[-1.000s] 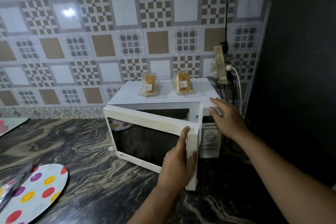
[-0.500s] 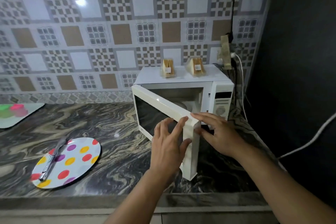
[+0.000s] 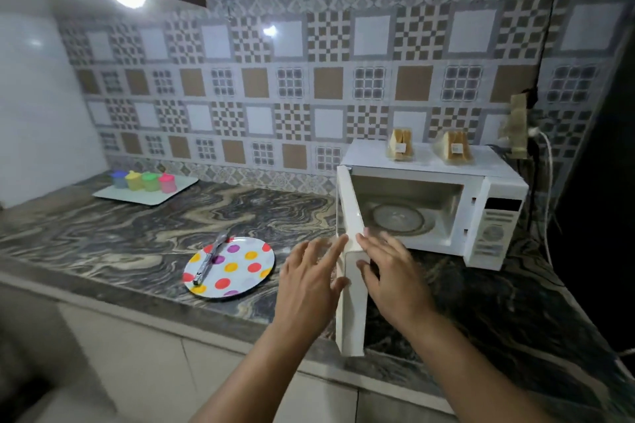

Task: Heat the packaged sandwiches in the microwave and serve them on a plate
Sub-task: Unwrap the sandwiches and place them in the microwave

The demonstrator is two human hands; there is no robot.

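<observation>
Hands first: we are keeping our left hand (image 3: pixel 309 282) and right hand (image 3: pixel 395 280) on either side of the door (image 3: pixel 350 288), fingers straight and loose, touching its free edge rather than gripping it, likely steadying it so it is not swinging back. Half a second ago that door was standing partly open; now it is pointing almost straight at us, and we are standing further back, seeing more counter (image 3: pixel 137 227). Left of the hands, the dotted plate (image 3: pixel 240 271) is waiting with a knife (image 3: pixel 209 257) across it, presumably for serving. Beyond the door the microwave (image 3: pixel 494 216) is showing its empty cavity and glass turntable (image 3: pixel 398 220), ready for loading. Both sandwiches (image 3: pixel 400 144) are sitting in their packs on top of it, unmoved. Far left, four coloured cups (image 3: pixel 144 180) are standing on a tray (image 3: pixel 113 196).
</observation>
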